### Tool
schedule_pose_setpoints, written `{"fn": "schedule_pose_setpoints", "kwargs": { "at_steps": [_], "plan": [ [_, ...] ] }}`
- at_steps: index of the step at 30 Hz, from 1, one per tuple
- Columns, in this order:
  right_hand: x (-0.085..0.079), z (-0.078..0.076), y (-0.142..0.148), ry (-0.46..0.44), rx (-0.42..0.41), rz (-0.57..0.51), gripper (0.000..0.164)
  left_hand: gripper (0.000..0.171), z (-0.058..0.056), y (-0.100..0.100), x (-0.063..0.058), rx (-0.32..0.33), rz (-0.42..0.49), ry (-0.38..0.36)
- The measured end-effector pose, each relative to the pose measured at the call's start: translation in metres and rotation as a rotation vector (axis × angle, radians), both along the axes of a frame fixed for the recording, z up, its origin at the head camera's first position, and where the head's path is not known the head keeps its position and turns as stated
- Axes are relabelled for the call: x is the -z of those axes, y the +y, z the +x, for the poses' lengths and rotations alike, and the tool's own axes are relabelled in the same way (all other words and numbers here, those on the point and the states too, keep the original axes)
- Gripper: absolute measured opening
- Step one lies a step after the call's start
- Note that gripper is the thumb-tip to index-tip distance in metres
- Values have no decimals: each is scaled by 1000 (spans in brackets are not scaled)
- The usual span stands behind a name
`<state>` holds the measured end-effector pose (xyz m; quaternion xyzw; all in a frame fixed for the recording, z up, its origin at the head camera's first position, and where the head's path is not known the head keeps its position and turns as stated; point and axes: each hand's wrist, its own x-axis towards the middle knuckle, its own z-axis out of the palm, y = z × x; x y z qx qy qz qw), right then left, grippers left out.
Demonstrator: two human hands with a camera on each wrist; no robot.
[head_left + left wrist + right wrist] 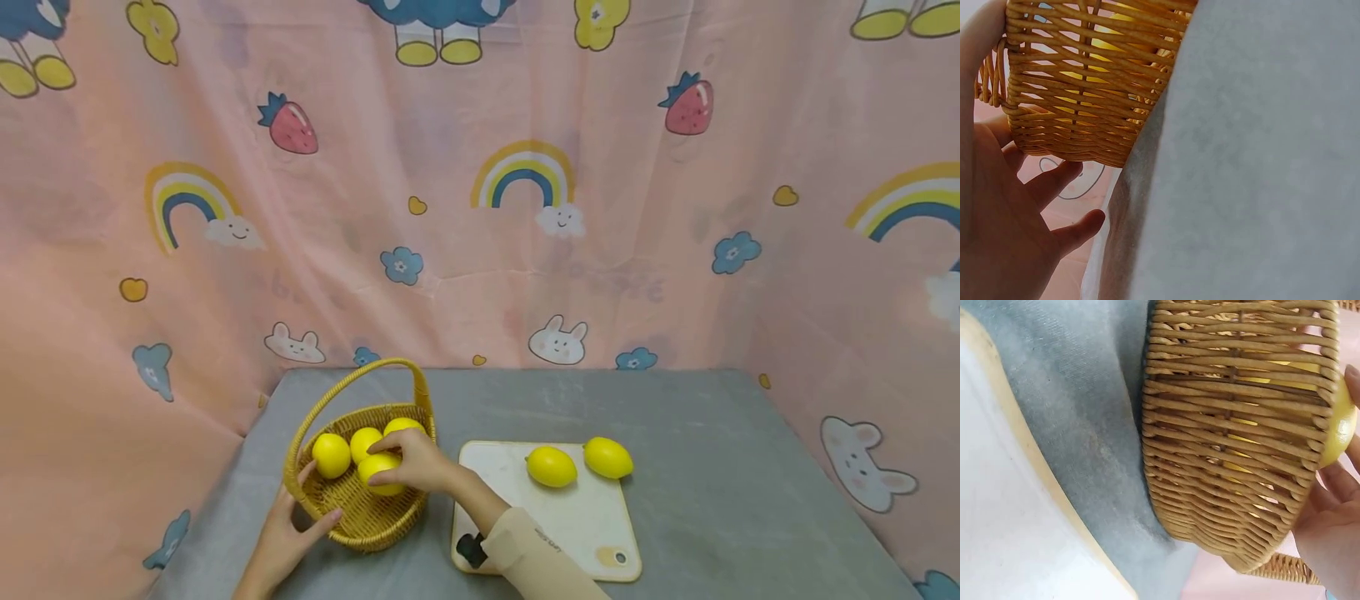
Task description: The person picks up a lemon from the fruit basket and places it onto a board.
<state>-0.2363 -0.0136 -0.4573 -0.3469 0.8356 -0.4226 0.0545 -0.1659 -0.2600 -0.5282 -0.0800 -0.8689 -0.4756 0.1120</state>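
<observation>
A woven wicker basket (371,521) with a tall hoop handle stands on the left of the table, several yellow lemons inside. My left hand (283,533) grips its near left rim, thumb over the edge and fingers along the outer side. In the left wrist view that hand (1013,206) lies against the woven wall. My right hand (422,462) reaches over the right rim and pinches a lemon (372,469) between thumb and fingers. The right wrist view shows this lemon (1339,434) at the rim. Other lemons (331,456) lie toward the back of the basket.
Right of the basket lies a white cutting board (555,533). One lemon (551,467) rests on it and another lemon (608,458) is at its far right corner. A small black object (471,550) shows beside my right sleeve. A patterned pink curtain (480,250) hangs behind the grey table (720,500).
</observation>
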Motion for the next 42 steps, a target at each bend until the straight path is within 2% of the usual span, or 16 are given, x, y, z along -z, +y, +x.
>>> {"fn": "schedule_pose_setpoints", "kwargs": {
  "at_steps": [14, 23, 32, 35, 39, 42],
  "plan": [
    [-4, 1, 21, -87, 27, -201, 45, 83, 0, 1, -3, 2, -1, -24],
    [-2, -2, 42, -137, 108, -277, 39, 83, 0, 2, -7, 0, -1, -51],
    [0, -4, 60, -159, 131, -315, 38, 83, 1, 4, -9, 6, 19, -87],
    [-8, 2, 66, -153, 128, -325, 38, 84, 1, 3, -8, 7, 22, -88],
    [-26, 13, 73, -153, 119, -324, 37, 84, 1, 2, -8, 12, 24, -84],
    [-29, 15, 77, -157, 122, -324, 35, 84, 0, 2, -8, 14, 26, -85]
  ]
}}
